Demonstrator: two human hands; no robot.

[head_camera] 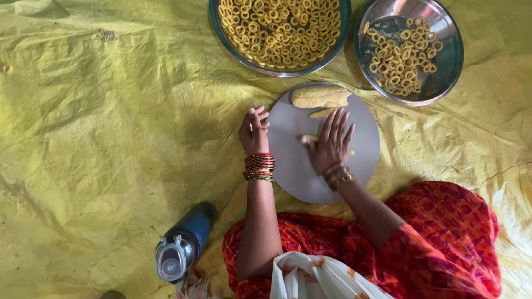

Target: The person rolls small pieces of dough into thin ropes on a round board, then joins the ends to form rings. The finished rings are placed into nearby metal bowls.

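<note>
Sat on a yellow sheet (100,111), a round grey board (296,177) set just ahead of the knees, within easy reach. Right hand (332,141) laid flat and open on the board, fingers spread, palm pressed down over a thin strip of dough (306,138) whose pale end peeked out at the thumb side; nothing gripped, only pinned under the palm, as suits rolling. Left hand (253,132) rested at the board's left edge, fingers loosely curled, apparently empty, likely steadying the board. Dough lump (320,96) parked at the far rim with a smaller scrap (321,113) just beside it, close by as stock yet clear of the palm. Two steel plates beyond the board: the left plate (216,27) packed with dough rings (280,30), the right plate (449,61) only part filled. Blue bottle (183,243) lay on its side near the left knee, well apart from the dough.
</note>
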